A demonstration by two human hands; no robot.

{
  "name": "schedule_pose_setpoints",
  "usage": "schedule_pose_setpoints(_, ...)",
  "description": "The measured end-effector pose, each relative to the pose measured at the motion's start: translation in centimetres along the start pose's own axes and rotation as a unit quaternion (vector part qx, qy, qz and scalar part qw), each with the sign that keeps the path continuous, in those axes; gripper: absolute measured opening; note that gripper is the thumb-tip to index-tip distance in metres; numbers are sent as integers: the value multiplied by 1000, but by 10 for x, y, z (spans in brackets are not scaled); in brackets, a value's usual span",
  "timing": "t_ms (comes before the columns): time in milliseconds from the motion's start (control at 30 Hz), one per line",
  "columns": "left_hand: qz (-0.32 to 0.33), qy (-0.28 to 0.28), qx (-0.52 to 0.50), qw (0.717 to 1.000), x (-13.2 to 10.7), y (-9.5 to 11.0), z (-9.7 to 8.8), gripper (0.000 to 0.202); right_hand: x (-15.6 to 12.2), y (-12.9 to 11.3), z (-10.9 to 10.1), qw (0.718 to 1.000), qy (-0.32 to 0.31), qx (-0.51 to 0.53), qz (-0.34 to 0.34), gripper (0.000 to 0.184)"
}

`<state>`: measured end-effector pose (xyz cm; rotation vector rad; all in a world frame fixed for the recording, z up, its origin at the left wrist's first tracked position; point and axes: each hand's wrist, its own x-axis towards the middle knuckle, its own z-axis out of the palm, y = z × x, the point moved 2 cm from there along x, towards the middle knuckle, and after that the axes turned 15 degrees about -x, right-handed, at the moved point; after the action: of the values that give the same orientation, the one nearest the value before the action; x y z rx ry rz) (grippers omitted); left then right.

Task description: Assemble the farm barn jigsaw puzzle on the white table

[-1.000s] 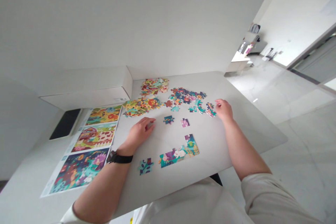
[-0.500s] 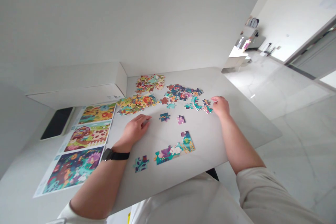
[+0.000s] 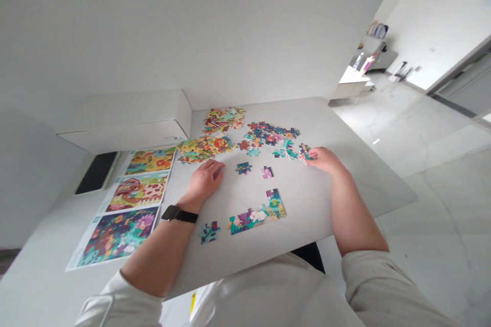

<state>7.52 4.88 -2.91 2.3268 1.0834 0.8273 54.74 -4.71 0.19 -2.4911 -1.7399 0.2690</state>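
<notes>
My left hand (image 3: 206, 180) rests on the table, loosely curled, thumb apart from the fingers and no piece visible in it. My right hand (image 3: 324, 158) pinches a puzzle piece (image 3: 308, 155) at the right end of the loose pieces; its fingertips partly cover it. Between the hands lie a dark blue piece (image 3: 243, 168) and a purple piece (image 3: 267, 172). Nearer my body is a joined strip (image 3: 253, 216) with a white rabbit, its right end turning upward. Left of it sits a teal leafy section (image 3: 209, 233). A dark, multicoloured pile (image 3: 270, 135) lies farther back.
Yellow pieces (image 3: 203, 148) and a red-and-cream pile (image 3: 224, 119) lie near the wall. Three picture sheets (image 3: 140, 184) are on the left, beside a dark-screened tablet (image 3: 96, 171). A white box (image 3: 126, 120) stands behind them. The table's right edge borders a tiled floor (image 3: 429, 173).
My right hand has moved slightly inward and its fingers have closed on a puzzle piece. My left hand stays put on the table. The whole view has shifted slightly.
</notes>
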Motion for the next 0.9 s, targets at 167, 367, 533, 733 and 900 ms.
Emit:
schedule_pose_setpoints(167, 3, -3, 8, 1000, 0, 1, 2, 33, 4, 4, 3, 1000, 10, -15, -15, 31)
schedule_pose_setpoints(367, 4, -1, 17, 1000, 1, 1, 3, 32, 6, 0, 3, 997, 63, -37, -2, 28)
schedule_pose_setpoints(533, 2, 1, 23, 1000, 1, 2, 3, 31, 5, -13, 4, 994, 105, 9, -14, 30)
schedule_pose_setpoints(733, -2, -1, 66, 998, 0, 5, 4, 32, 13, -29, 16, 977, 150, 68, -137, 23)
schedule_pose_setpoints(900, -8, 6, 93, 996, -3, 4, 8, 31, 20, -33, 25, 954, 192, 119, -198, 22)
